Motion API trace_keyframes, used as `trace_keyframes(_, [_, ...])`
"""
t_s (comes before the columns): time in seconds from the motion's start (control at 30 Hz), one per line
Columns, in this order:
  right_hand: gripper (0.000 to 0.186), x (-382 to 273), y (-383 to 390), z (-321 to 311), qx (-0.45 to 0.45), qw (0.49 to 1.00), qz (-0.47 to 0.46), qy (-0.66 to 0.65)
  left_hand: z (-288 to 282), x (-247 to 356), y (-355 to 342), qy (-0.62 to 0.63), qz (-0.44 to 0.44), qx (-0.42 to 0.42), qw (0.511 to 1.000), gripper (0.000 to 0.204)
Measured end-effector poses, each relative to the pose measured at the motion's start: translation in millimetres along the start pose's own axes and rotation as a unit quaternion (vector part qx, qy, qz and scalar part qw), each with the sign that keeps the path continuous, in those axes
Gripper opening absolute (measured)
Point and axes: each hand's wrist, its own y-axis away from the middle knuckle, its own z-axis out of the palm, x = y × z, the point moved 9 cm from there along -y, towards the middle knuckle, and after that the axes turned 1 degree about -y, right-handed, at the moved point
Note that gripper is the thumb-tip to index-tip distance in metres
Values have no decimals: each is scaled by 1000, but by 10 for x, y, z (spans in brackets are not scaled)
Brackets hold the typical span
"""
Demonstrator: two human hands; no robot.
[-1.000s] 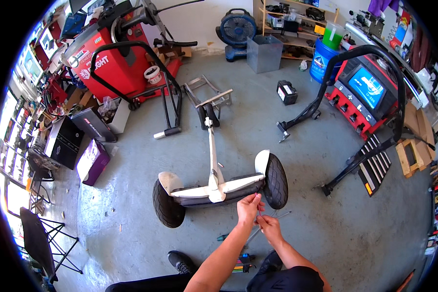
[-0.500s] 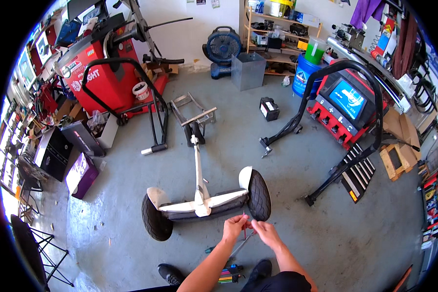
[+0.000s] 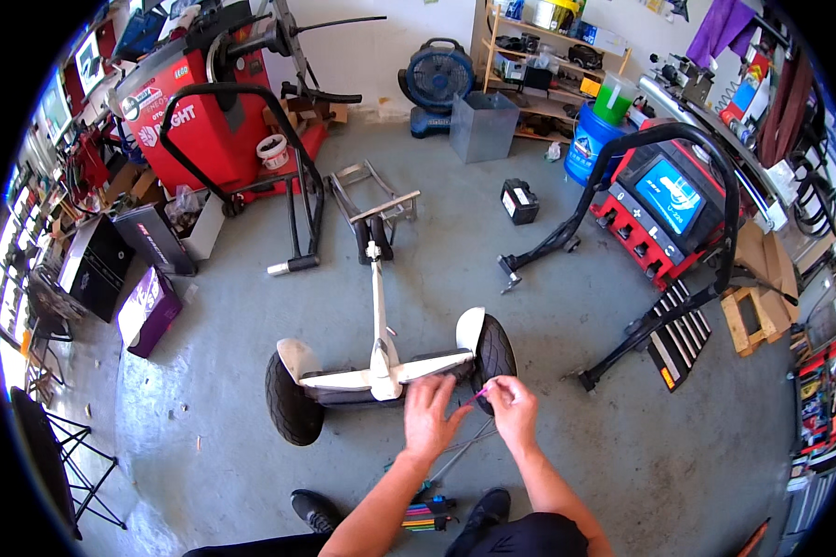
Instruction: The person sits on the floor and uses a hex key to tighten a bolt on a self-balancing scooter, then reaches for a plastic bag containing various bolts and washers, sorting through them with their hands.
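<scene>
In front of the white self-balancing scooter [image 3: 385,376] with two black tyres, my left hand [image 3: 427,416] has its fingers apart, slightly blurred, beside its deck. My right hand [image 3: 515,413] pinches a thin pink tool [image 3: 476,396], perhaps a hex key, near the right tyre [image 3: 494,349]. A long thin metal tool [image 3: 455,459] lies on the floor below my hands. Between my shoes is a holder of coloured hex keys [image 3: 425,512].
A red machine [image 3: 195,139] and purple box [image 3: 153,311] stand left. A metal frame [image 3: 372,200], fan [image 3: 437,84] and battery [image 3: 520,201] are ahead. Right are a red screen machine [image 3: 650,218], black ramp [image 3: 680,339] and toolbox [image 3: 817,399]. A folding chair [image 3: 51,464] is lower left.
My hands have moved apart: the left has let go of the pink tool and opened, while the right holds it. Both sit higher relative to the scooter.
</scene>
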Motion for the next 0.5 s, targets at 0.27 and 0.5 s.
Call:
trace_keyframes(0.27, [11, 84, -118, 128, -32, 996, -63, -51, 145, -249, -414, -206, -9, -101, 973, 124])
trace_keyframes(0.5, [11, 13, -62, 40, 9, 997, -73, -2, 141, -274, -421, -190, -12, -90, 977, 123])
